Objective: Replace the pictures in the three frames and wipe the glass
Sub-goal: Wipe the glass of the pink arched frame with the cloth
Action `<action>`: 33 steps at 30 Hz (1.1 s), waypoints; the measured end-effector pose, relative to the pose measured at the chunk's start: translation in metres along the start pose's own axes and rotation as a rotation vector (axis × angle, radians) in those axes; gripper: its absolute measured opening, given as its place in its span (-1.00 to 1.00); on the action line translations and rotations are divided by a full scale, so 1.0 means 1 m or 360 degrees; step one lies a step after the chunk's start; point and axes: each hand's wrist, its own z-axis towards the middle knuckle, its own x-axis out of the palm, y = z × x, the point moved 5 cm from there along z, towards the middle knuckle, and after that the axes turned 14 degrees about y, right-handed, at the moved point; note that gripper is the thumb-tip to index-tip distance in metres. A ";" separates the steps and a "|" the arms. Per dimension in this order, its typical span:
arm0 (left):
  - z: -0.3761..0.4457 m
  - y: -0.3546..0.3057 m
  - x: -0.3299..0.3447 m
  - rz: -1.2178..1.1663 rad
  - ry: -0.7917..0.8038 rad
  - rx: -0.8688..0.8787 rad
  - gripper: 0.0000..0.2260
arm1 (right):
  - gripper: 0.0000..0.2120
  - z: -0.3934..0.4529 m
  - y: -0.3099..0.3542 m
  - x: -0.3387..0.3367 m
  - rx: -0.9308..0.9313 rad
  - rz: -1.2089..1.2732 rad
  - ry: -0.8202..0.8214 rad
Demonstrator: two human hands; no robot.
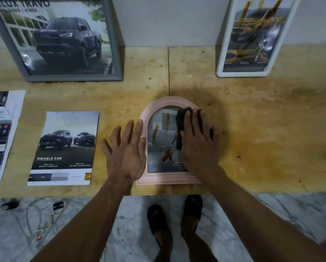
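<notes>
The arched frame (pixel 168 141) lies flat on the surface (pixel 262 129), long axis pointing away; the right hand (pixel 198 142) presses a cloth (pixel 183 118) on its glass, and the left hand (pixel 126 150), spread and empty, steadies its left edge

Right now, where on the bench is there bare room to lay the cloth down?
The widest bare patch is right of the pink arched frame, below the white frame. A smaller gap lies between the grey frame and the white one. Left is crowded: the left hand, the Double Cab sheet.
</notes>
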 end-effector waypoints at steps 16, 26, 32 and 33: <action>0.001 0.000 0.001 -0.0191 -0.0022 0.0100 -0.53 | -0.38 0.029 0.038 -0.004 -0.0252 0.0346 0.0084; -0.001 -0.002 -0.002 -0.0233 -0.0065 0.0108 -0.53 | -0.50 0.020 0.068 -0.012 -0.0454 0.0583 0.0192; -0.002 -0.001 -0.004 -0.0273 -0.0088 0.0117 -0.55 | -0.48 -0.005 0.074 -0.004 -0.0511 0.0570 0.0130; -0.003 -0.001 -0.004 -0.0280 -0.0090 0.0123 -0.56 | -0.48 -0.010 0.074 -0.005 -0.0515 0.0592 0.0131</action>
